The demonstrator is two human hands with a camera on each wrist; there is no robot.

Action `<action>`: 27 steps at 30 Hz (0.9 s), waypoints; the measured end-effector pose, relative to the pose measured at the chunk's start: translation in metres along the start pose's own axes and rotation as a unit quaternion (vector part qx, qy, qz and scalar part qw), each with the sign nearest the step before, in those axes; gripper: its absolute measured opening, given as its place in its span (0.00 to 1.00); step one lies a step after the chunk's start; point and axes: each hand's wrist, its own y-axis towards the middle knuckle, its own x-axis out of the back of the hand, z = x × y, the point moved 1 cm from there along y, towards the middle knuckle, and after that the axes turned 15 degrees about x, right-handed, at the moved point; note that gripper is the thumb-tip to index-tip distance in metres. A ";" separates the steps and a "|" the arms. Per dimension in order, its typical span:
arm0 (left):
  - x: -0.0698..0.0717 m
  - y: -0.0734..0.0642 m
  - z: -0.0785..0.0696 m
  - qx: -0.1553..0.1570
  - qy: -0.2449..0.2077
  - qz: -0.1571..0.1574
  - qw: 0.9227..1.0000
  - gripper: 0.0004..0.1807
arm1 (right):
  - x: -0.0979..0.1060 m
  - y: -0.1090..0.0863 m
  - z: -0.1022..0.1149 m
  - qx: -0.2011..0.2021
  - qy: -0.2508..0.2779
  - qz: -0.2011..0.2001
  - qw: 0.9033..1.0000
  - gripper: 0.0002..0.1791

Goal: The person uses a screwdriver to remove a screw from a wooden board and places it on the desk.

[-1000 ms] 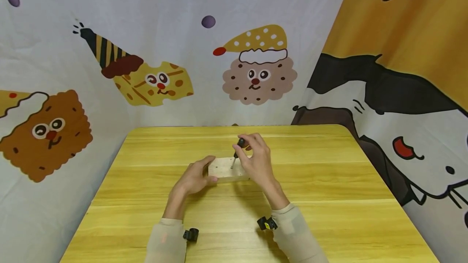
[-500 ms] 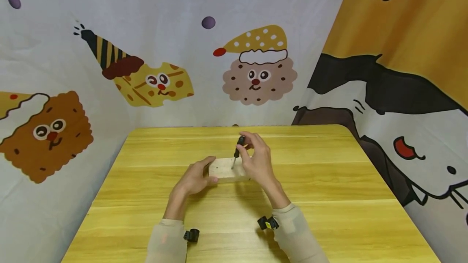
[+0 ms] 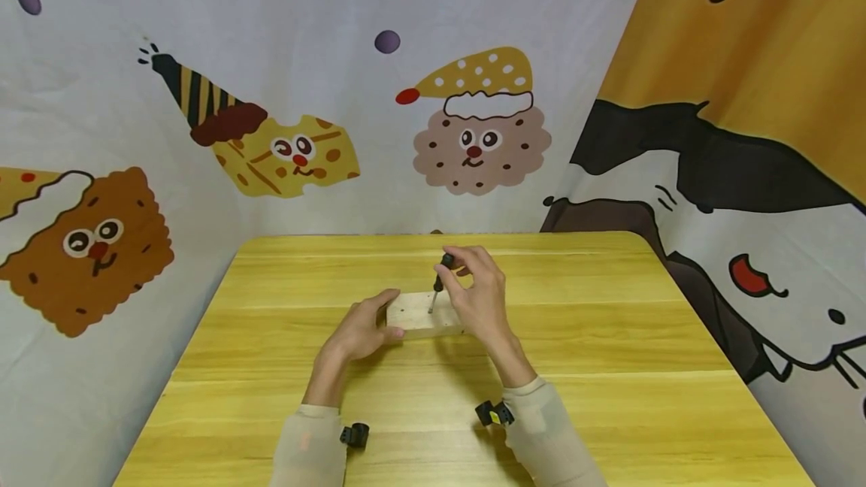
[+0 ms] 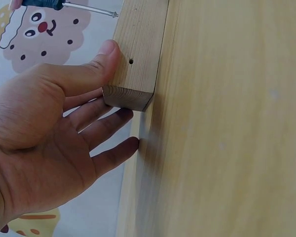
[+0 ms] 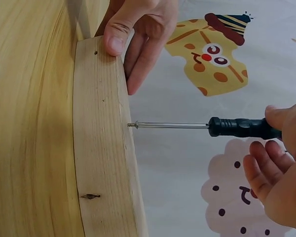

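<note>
A pale wooden block lies on the table, with a small dark hole near its left end. My left hand holds that end, the thumb along one side and the fingers spread around the other. Above the block, my right hand pinches the black handle of a screwdriver between thumb and fingertips. The metal shaft slants down to a small screw at the block's upper face. In the right wrist view the screw stands partly out of the wood.
The yellow wood-grain table extends on all sides of the block. A dark knot marks one side of the block. Behind the table hangs a white cloth printed with cartoon snacks. Each sleeve carries a small black camera.
My right thumb and fingers have shifted on the screwdriver handle, exposing more of it. The handle has moved very slightly right. My left hand and the block stay in place.
</note>
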 end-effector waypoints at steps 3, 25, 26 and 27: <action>0.000 0.000 0.000 -0.001 0.001 0.000 1.000 0.45 | 0.001 0.001 0.001 0.003 -0.006 -0.008 1.000 0.16; 0.001 0.000 -0.001 0.005 0.001 0.005 1.000 0.45 | 0.003 0.000 0.005 -0.017 -0.003 -0.011 1.000 0.16; 0.001 0.000 -0.001 0.005 0.002 0.004 1.000 0.45 | 0.003 0.001 0.005 -0.015 -0.009 -0.015 1.000 0.16; 0.002 0.000 -0.002 0.005 0.002 0.003 1.000 0.45 | 0.003 0.001 0.005 -0.013 -0.014 -0.019 1.000 0.15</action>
